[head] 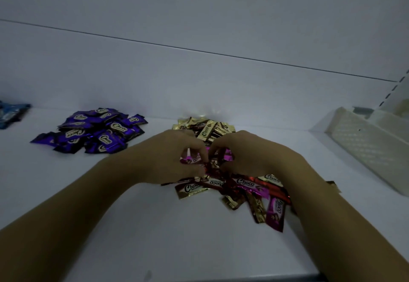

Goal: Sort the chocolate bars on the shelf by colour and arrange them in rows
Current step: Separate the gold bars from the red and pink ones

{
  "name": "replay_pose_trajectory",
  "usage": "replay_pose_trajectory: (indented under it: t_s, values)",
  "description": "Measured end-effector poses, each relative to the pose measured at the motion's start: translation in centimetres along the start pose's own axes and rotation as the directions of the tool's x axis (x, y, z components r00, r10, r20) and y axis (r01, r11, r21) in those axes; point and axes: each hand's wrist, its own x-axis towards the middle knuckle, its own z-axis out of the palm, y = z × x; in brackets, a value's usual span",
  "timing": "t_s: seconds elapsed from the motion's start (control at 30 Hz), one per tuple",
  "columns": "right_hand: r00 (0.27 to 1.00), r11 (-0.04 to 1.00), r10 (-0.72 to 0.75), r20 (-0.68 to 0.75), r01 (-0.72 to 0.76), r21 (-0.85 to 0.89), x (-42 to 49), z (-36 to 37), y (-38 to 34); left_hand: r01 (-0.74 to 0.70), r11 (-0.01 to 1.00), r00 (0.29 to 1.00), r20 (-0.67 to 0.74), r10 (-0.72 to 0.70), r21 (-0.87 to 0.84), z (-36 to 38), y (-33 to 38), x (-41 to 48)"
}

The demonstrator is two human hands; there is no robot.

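Both my hands sit over a mixed heap of chocolate bars [243,191] in red, pink and gold wrappers on the white shelf [132,215]. My left hand [174,155] has its fingers curled round a pink bar [191,159]. My right hand [247,153] pinches pink and red bars [225,156] next to it. Behind my hands lies a pile of gold bars [205,128]. A pile of purple bars [95,133] lies to the left.
Blue wrapped bars [11,113] show at the far left edge. A white perforated basket [367,144] stands at the right against the shelf's upright. The back wall [199,38] rises close behind the piles.
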Motion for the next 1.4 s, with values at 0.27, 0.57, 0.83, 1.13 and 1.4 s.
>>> replay_pose_trajectory:
  t_s: [0.27,0.57,0.83,1.13,1.4]
  values:
    - [1.0,1.0,-0.006,-0.01,0.006,0.017,0.1,0.1,0.3,-0.079,0.993,0.996,0.044,0.076,0.084,2.8,-0.3,1.2]
    - [0.992,0.998,-0.017,-0.123,0.025,0.065,0.1,-0.3,0.9,-0.058,0.982,0.998,-0.001,0.058,-0.179,2.5,0.2,1.1]
    - [0.9,0.787,0.215,-0.38,0.071,0.613,0.4,-1.3,2.5,0.044,0.96,0.96,-0.255,-0.117,-0.275,-0.7,-1.1,1.0]
    - [0.786,0.41,0.572,-0.235,-0.026,0.912,2.0,0.2,4.1,0.3,0.899,0.834,-0.369,-0.41,-0.319,-0.5,-1.9,3.7]
    - [0.971,0.876,0.073,-0.23,0.047,0.479,-1.2,-2.4,2.1,0.046,0.997,0.999,0.002,-0.046,-0.067,-1.7,-0.6,-0.2]
